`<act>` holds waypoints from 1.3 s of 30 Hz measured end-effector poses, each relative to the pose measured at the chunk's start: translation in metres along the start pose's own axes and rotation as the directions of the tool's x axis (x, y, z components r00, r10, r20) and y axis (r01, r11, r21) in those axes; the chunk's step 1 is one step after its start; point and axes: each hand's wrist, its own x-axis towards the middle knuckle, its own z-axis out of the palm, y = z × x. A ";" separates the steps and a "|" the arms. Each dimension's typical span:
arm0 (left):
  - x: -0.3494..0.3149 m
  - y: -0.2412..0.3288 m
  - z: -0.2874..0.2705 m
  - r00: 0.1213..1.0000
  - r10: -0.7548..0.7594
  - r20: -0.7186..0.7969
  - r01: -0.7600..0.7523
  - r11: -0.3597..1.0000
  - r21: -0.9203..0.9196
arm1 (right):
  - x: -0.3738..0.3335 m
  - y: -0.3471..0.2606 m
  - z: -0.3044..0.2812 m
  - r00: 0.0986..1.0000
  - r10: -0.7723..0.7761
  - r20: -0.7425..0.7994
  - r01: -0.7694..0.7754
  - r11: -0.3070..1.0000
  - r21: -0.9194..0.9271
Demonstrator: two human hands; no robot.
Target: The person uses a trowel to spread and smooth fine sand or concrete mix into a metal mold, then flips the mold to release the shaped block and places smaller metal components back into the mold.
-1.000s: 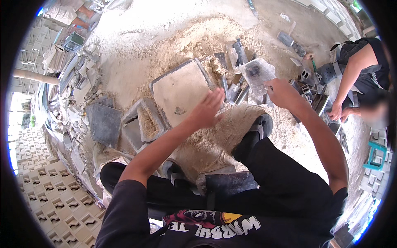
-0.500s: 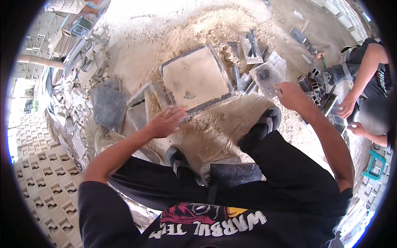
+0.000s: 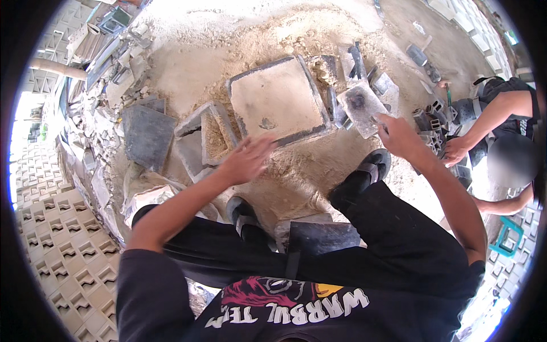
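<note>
A square dark-edged mould (image 3: 331, 126) lies on the sandy ground in front of me, filled nearly level with pale sandy material that has a small dent near its front edge. My left hand (image 3: 250, 159) hovers by the near edge of the mould, its fingers stretched out and holding nothing. To the right of the mould, my right hand (image 3: 397, 137) grips one corner of a flat grey plate (image 3: 360, 108) with a dark patch on its face. The plate is tilted, and fingers partly cover its near end.
Left of the mould lie an open grey frame (image 3: 183, 126) and a dark slab (image 3: 147, 137). Rubble (image 3: 105, 122) is heaped farther left. Another dark slab (image 3: 325, 236) rests between my feet. At the right a co-worker's hand (image 3: 456, 149) is among hollow blocks (image 3: 431, 117), near a turquoise stool (image 3: 506, 236).
My left hand has shifted right along the mould's near edge. The plate in my right hand has turned a little. The co-worker's hands have moved apart.
</note>
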 end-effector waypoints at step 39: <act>0.072 -0.114 0.003 0.852 -0.461 -0.250 0.423 0.886 -0.192 | 0.026 -0.118 0.039 0.832 -0.472 0.290 0.551 0.763 -0.338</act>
